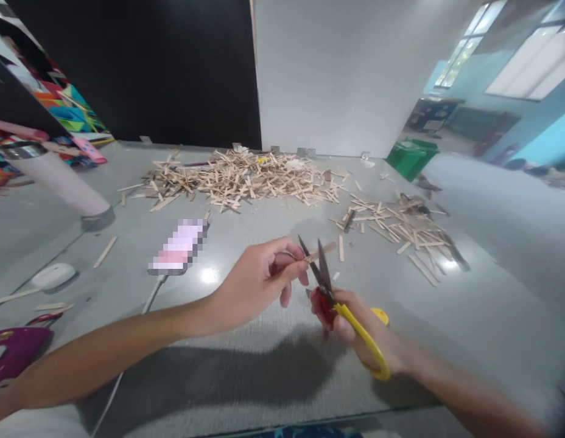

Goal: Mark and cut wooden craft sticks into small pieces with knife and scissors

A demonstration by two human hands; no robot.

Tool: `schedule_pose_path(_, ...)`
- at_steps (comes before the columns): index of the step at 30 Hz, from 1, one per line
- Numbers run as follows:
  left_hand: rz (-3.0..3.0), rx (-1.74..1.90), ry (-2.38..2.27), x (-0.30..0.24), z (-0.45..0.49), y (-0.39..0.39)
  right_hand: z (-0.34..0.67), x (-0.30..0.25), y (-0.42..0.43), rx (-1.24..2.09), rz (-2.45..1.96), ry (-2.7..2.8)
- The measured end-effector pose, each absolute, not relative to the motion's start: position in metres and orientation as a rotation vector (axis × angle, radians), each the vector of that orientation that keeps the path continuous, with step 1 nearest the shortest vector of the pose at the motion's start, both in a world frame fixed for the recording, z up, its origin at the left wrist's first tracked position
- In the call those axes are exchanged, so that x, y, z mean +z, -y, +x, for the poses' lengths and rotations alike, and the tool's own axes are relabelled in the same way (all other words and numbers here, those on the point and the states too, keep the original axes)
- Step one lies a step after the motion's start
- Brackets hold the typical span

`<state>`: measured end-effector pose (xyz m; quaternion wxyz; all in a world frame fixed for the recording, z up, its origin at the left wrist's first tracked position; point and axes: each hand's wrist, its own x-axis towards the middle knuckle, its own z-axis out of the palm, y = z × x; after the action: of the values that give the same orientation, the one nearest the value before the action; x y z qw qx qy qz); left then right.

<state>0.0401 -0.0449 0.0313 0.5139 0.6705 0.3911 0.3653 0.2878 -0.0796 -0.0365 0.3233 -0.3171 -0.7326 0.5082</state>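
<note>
Near the middle of the table, my left hand (264,274) pinches a thin wooden stick (327,249) between thumb and fingers. My right hand (355,319) grips a pair of scissors (326,274) with a yellow handle and a red part by the pivot. Their dark blades stand apart, and the stick's far end lies between or across them; I cannot tell if they touch it. Behind both hands spreads a large heap of short wooden sticks (246,179). A smaller scatter of sticks (401,225) lies to the right.
On the left lie a phone (179,246) with a white cable (152,295), a white mouse (53,275) and a purple object (17,350). A pale bottle (58,179) stands behind them. Black (150,67) and white panels (337,73) border the back. A green bin (411,157) is beyond the table.
</note>
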Motion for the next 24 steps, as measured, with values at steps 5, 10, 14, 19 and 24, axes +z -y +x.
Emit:
schedule_pose_path(5,1.76,0.891,-1.008,0.027,0.045,0.049,0.289,-0.031,0.083,1.399,-0.831,1.945)
schedule_pose_path(10,1.738,0.8,-0.967,0.033,0.045,0.055,0.29,-0.024,0.083,1.403,-0.817,1.955)
schedule_pose_path(14,1.737,0.713,-1.022,0.036,0.044,0.057,0.289,-0.024,0.083,1.408,-0.822,1.958)
schedule_pose_path(19,1.749,0.687,-1.026,0.032,0.044,0.056,0.286,-0.024,0.085,1.4,-0.871,1.93)
schedule_pose_path(24,1.76,0.693,-1.0,0.03,0.044,0.054,0.283,-0.018,0.085,1.369,-0.898,1.936)
